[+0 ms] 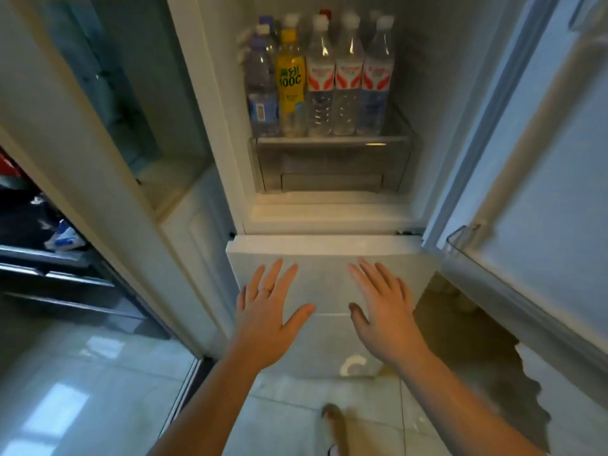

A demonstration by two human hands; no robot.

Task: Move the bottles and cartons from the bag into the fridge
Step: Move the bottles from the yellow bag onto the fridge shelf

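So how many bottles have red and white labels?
3 red-and-white bottles, all in the front row on the fridge shelf: one beside the yellow bottle, one in the middle, one at the right end. Caps peek out behind them, so more may be hidden.

At twelve o'clock, the yellow bottle [289, 81] is showing "100C" on its label; the clear bottles [348, 79] at its three o'clock are wearing labels too blurred to read.

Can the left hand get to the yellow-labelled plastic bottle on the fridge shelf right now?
Probably yes: the left hand is empty and open, the white fridge door stands open, and the yellow-labelled plastic bottle is in the front row with nothing before it.
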